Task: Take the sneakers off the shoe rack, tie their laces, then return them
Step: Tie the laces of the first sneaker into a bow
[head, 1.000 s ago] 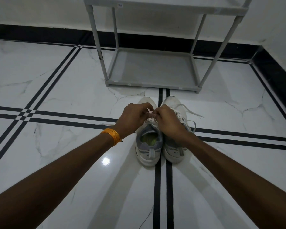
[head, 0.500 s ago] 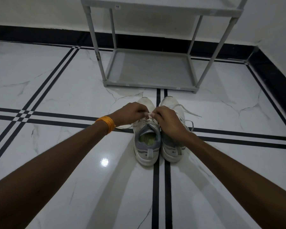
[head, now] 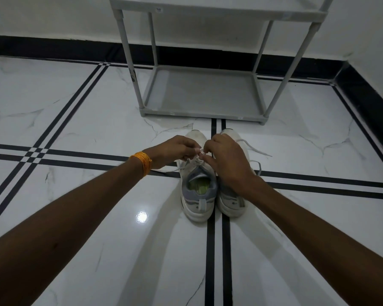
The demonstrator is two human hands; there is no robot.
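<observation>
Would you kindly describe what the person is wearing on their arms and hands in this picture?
Both forearms are bare, with no sleeves in view and no gloves. The left hand has a band of orange thread, wound in several strands, around its wrist. The right hand and its wrist carry nothing; no rings or watch can be made out.

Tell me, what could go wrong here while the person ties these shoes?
The right shoe's lace lies loose on the floor, so it could be forgotten or stepped on. Both hands, left hand and right hand, pinch the left shoe's lace at one small spot; a slip might undo the knot. The right hand also hides much of the right shoe.
</observation>
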